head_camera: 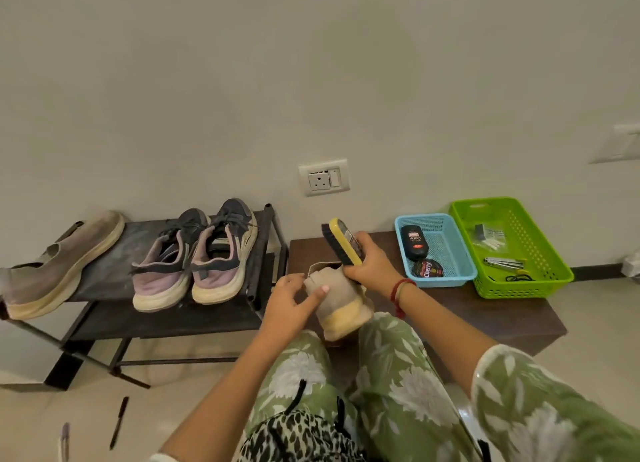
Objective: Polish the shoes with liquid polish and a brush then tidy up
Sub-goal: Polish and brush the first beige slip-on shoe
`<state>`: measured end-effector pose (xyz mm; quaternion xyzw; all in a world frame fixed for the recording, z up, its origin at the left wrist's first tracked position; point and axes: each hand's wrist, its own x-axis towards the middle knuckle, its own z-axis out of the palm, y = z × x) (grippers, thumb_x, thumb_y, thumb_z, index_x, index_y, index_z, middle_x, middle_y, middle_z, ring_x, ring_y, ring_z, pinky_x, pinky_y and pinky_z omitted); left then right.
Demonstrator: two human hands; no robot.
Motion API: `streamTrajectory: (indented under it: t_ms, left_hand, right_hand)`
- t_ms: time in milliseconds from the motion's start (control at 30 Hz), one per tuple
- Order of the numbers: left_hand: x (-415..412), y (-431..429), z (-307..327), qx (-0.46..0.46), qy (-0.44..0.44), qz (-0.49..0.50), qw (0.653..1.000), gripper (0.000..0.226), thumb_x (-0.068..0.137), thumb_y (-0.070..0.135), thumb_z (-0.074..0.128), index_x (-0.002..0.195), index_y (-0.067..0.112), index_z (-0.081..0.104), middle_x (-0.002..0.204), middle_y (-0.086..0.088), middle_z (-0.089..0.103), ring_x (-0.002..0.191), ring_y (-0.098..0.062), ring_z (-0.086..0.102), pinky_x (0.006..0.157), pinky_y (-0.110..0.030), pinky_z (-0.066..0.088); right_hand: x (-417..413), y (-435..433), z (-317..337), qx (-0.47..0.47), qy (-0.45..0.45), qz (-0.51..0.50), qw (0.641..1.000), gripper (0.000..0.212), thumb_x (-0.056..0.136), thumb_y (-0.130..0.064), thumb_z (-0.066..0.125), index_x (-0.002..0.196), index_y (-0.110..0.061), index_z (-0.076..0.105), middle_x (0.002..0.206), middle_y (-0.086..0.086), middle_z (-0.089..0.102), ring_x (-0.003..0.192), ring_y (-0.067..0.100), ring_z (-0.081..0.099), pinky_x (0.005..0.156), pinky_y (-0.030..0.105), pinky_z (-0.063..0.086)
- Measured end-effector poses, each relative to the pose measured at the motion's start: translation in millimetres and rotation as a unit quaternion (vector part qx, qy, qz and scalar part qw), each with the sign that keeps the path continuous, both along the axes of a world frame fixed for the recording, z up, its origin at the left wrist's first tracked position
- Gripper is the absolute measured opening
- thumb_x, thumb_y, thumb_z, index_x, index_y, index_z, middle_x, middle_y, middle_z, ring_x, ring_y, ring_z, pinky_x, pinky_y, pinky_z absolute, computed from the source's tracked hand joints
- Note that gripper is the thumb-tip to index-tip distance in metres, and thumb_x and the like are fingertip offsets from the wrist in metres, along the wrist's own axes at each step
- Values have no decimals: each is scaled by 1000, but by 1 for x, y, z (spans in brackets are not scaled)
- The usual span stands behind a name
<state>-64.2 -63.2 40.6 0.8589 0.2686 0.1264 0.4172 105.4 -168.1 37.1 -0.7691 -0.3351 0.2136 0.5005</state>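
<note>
A beige slip-on shoe (341,300) with a pale yellow sole stands between my knees, heel end toward me. My left hand (294,300) grips its upper left side, thumb laid across the fabric. My right hand (372,266) grips a yellow-backed brush (341,242) with black bristles, held tilted just above the shoe's opening. Its matching beige shoe (60,264) lies on the dark shoe rack (145,323) at the left. A black liquid polish bottle (414,242) and a round polish tin (428,269) lie in the blue basket (450,250).
A pair of grey-purple sneakers (197,254) sits on the rack. A green basket (540,250) with small items stands right of the blue one on the low brown bench (502,316). Two pens (118,422) lie on the floor at lower left. A wall socket (323,177) is behind.
</note>
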Motion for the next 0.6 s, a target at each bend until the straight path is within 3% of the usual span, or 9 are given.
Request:
streamTrajectory:
  t_ms: [67, 200, 267, 333, 400, 467, 600]
  left_hand:
    - [2, -3, -12, -35, -16, 59, 997, 33, 79, 59, 64, 83, 26, 63, 95, 4, 57, 94, -11, 54, 72, -19, 41]
    - [0, -4, -37, -80, -24, 135, 987, 44, 66, 60, 70, 75, 18, 65, 81, -6, 63, 79, -22, 62, 69, -41, 52]
    - [-1, -10, -43, -117, -44, 164, 979, 29, 72, 41, 77, 78, 15, 67, 77, -11, 67, 75, -26, 64, 70, -49, 54]
    - [-1, -16, -45, -144, -75, 180, 970, 12, 78, 27, 77, 82, 24, 66, 79, -6, 69, 77, -23, 65, 73, -47, 54]
    - [-2, -18, -48, -141, -97, 182, 968, 19, 81, 25, 74, 96, 29, 64, 94, 2, 66, 88, -16, 63, 80, -37, 53]
    - [-5, -17, -57, -138, -104, 193, 966, 35, 83, 28, 72, 116, 18, 62, 112, 3, 59, 102, -12, 57, 87, -31, 49]
    - [-17, -11, -73, -203, -139, 219, 944, 33, 84, 34, 70, 109, 12, 66, 107, -7, 65, 100, -21, 62, 82, -36, 54]
  right_hand:
    - [-4, 8, -1, -11, -16, 22, 1000, 38, 76, -9, 68, 102, -23, 44, 87, -7, 59, 79, 12, 58, 65, 17, 43]
    - [-14, 17, -8, -64, -52, 57, 995, 46, 77, -12, 69, 112, -24, 43, 105, -2, 60, 93, 18, 60, 70, 21, 43]
    - [-22, 20, -16, -94, -72, 68, 991, 47, 78, -14, 69, 115, -24, 41, 109, -1, 61, 96, 20, 60, 73, 25, 44]
    - [-27, 20, -21, -83, -55, 50, 994, 47, 79, -14, 69, 115, -24, 41, 107, -3, 60, 97, 20, 61, 73, 25, 44]
    - [-27, 17, -20, -52, -3, 5, 999, 51, 78, -18, 73, 117, -27, 41, 103, -8, 58, 94, 14, 61, 74, 21, 44]
    - [-27, 8, -17, -18, 39, -54, 998, 57, 75, -27, 78, 118, -31, 41, 98, -16, 57, 85, 3, 58, 73, 17, 45]
    - [-44, -22, -11, 37, 114, -99, 988, 46, 81, -35, 72, 117, -30, 45, 91, -7, 61, 64, 7, 60, 51, 21, 52]
